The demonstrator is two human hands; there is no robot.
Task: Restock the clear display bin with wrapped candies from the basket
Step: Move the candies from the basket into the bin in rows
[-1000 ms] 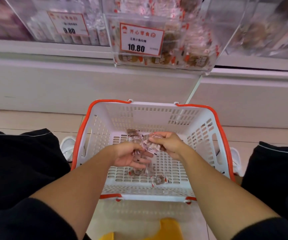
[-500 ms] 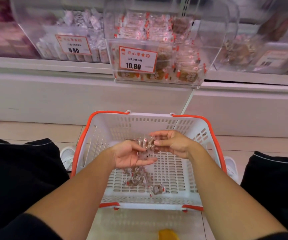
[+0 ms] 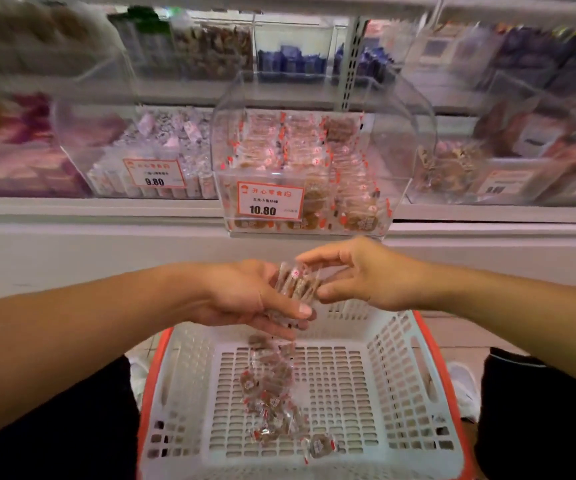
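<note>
Both hands, left and right, grip candy bunch above basket, below clear bin.

Our left hand and right hand meet above the far rim of the white slotted plastic basket with orange trim, a bunch of clear-wrapped brown candies between them. More loose wrapped candies lie in the basket, left of its middle. Behind and above our hands, the clear curved-lid plastic display bin sits on the shelf, between neighbouring bins to its left and right.
</note>
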